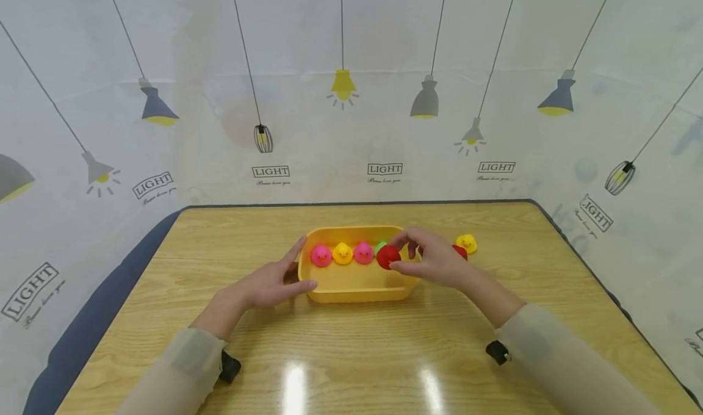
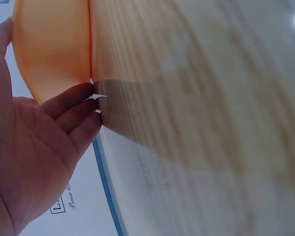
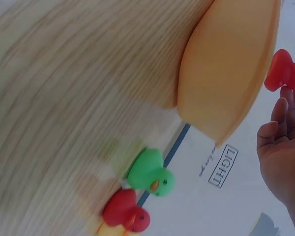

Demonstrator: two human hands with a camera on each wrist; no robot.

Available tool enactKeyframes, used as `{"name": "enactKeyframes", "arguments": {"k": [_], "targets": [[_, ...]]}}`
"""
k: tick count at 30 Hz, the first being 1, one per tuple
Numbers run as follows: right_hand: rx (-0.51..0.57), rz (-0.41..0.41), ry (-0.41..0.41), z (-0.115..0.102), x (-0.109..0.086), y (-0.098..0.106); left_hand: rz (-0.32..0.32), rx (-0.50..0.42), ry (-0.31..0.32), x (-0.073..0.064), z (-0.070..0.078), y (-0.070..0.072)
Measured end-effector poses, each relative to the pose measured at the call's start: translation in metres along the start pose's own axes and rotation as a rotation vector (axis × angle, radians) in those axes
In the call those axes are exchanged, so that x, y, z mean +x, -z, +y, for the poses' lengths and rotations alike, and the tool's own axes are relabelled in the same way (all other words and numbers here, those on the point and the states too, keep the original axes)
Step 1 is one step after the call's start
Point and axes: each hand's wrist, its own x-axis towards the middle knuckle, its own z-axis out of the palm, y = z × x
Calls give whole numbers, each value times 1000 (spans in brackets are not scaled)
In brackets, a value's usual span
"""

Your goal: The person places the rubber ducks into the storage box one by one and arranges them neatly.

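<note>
A yellow plastic tray [image 1: 359, 295] stands on the table, with a row of toy ducks along its inside. From the left come a pink duck [image 1: 321, 256], a yellow duck [image 1: 343, 254], another pink duck [image 1: 363, 252] and a partly hidden green duck [image 1: 380, 247]. My left hand [image 1: 273, 282] holds the tray's left end, thumb over the rim, several fingers [image 2: 81, 132] against the outer wall. Above the tray's right part, my right hand [image 1: 434, 260] pinches a red toy duck [image 1: 388, 257], also visible as a red shape [image 3: 281, 71] in the right wrist view.
Right of the tray, a yellow duck [image 1: 467, 243] and a red duck [image 3: 127, 211] sit on the wooden table [image 1: 351, 335]. A green duck [image 3: 151, 172] stands beside them, hidden in the head view. A lamp-printed wall covering [image 1: 307, 128] rises behind the table's far edge.
</note>
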Motion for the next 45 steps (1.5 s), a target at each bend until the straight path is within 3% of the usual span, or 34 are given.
{"name": "enactKeyframes", "arguments": {"k": [7,13,21,25,33,45], "targets": [[41,-38,15,-12,21,-27,1,10,-4,1,1,0],[12,-110,2,-22,42,-51,0,8,-8,1,1,0],[7,-207,-87,-38,64,-76,4,8,-14,0,2,0],[-60,-244,-88,-40,72,-87,2,6,-8,0,2,0],[-139,-284,-56,-40,79,-99,-1,-11,-6,-1,1,0],[-122,-278,-100,-43,86,-106,0,-26,-11,-1,-1,-2]]}}
